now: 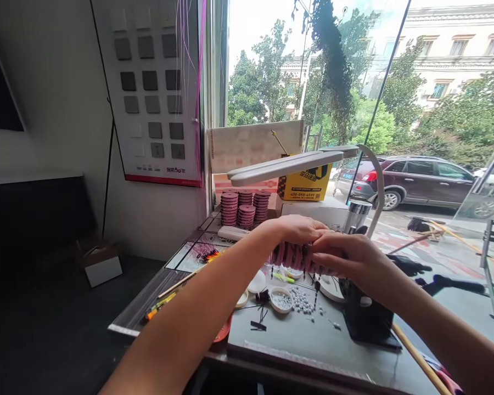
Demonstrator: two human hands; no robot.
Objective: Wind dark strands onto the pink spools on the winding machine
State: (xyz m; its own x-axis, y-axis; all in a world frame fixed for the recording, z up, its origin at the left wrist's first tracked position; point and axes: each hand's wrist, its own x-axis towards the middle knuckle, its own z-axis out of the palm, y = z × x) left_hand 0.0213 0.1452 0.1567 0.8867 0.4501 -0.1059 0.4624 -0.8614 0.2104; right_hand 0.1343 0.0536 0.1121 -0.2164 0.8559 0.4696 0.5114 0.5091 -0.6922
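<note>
My left hand (298, 229) reaches across the table and closes over the top of a row of pink spools (290, 255) held above the work mat. My right hand (349, 258) meets it from the right, its fingertips pinching at the same row of spools, where thin lines with small dark pieces hang down. Below them lie a small white dish of grey beads (281, 299) and loose grey beads (302, 302) scattered on the grey mat (313, 334).
Stacks of pink spools (245, 208) stand at the table's back, beside a yellow box (304, 184) and a white desk lamp (288, 164). A black stand (366, 318) sits at the right. Sticks and floats (181, 282) lie at the left. A window faces a street.
</note>
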